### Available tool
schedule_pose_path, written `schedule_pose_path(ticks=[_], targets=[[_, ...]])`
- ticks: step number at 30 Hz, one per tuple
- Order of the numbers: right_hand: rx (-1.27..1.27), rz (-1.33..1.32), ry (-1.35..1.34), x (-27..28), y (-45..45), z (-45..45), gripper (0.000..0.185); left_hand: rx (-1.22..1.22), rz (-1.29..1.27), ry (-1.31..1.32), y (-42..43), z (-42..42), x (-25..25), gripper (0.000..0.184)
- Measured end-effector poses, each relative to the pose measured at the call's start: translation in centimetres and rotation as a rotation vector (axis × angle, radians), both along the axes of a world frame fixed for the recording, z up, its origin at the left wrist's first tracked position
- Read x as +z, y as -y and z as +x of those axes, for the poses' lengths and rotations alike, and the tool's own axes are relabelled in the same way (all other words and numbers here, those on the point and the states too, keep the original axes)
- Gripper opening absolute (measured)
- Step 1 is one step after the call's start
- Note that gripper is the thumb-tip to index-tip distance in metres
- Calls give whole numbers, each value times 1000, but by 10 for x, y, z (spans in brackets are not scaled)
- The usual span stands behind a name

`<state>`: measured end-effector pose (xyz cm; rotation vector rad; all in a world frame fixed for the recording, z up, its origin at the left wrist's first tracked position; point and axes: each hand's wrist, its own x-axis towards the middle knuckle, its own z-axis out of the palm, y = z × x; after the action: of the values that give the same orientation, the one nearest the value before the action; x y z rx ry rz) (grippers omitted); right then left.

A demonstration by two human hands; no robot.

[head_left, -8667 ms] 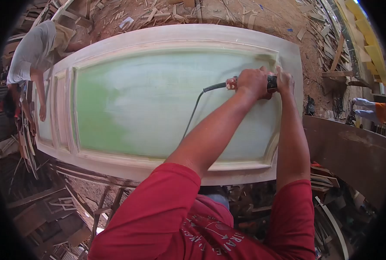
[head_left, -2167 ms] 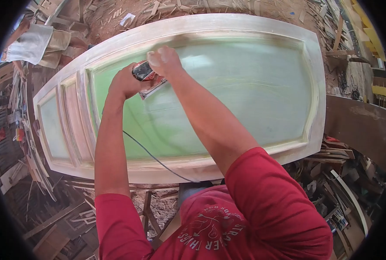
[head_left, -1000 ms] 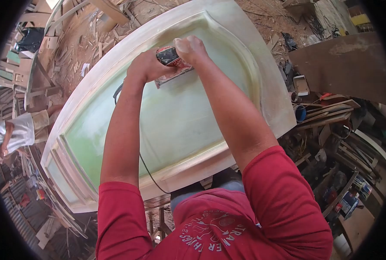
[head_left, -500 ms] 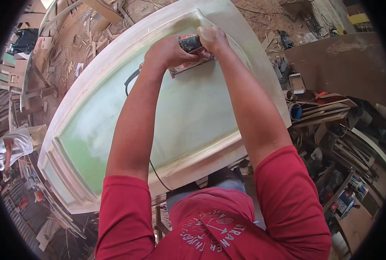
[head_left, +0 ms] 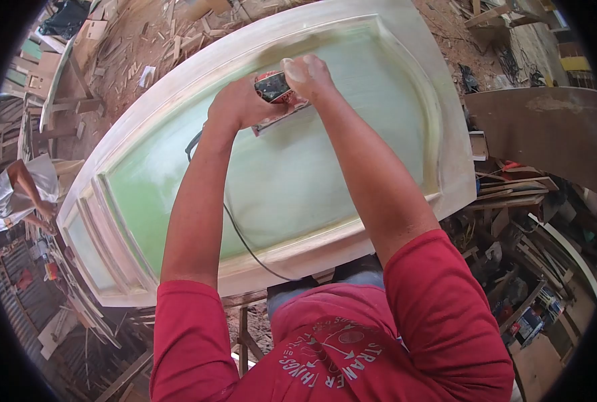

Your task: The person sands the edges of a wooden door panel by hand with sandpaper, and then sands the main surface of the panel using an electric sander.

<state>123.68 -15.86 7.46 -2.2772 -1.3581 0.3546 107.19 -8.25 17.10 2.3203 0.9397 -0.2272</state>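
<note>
Both hands are on a red and black electric sander (head_left: 272,87), whose base rests on a large wooden panel (head_left: 285,181). My left hand (head_left: 236,102) is wrapped round its left side, with the thumb toward me. My right hand (head_left: 308,75) grips the right end of the body, its fingertips pale with dust. The panel has a raised whitish frame (head_left: 439,74) and a green recessed face, hazed over with white. From the sander a black cord (head_left: 248,248) loops under my left forearm and runs over the near edge.
At the far left a co-worker in a light shirt (head_left: 33,184) bends beside the panel's end. Wood scraps (head_left: 177,40) litter the ground beyond. A brown board (head_left: 540,130) and stacked offcuts (head_left: 513,191) lie to the right.
The sander and both hands have moved left along the panel, away from its right end. My view has shifted, and more of the co-worker at the left now shows.
</note>
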Motion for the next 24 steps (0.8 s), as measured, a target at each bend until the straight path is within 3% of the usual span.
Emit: schedule_pose_path(ticks=[9,15,21,24], targets=[[22,13,-174,-13,-81,-146,44,177,-37,-72,-47,-147,10,84],[164,0,-121,-10,-118,-237,45,257,-38,-72,-74,-238,9,80],[135,-32,-346,-2,-141,-328,43,339,1,-73,-94,-328,-5,78],[253,-33,-300,17,-137,-356,45,347,7,-100,-94,-359,-5,80]])
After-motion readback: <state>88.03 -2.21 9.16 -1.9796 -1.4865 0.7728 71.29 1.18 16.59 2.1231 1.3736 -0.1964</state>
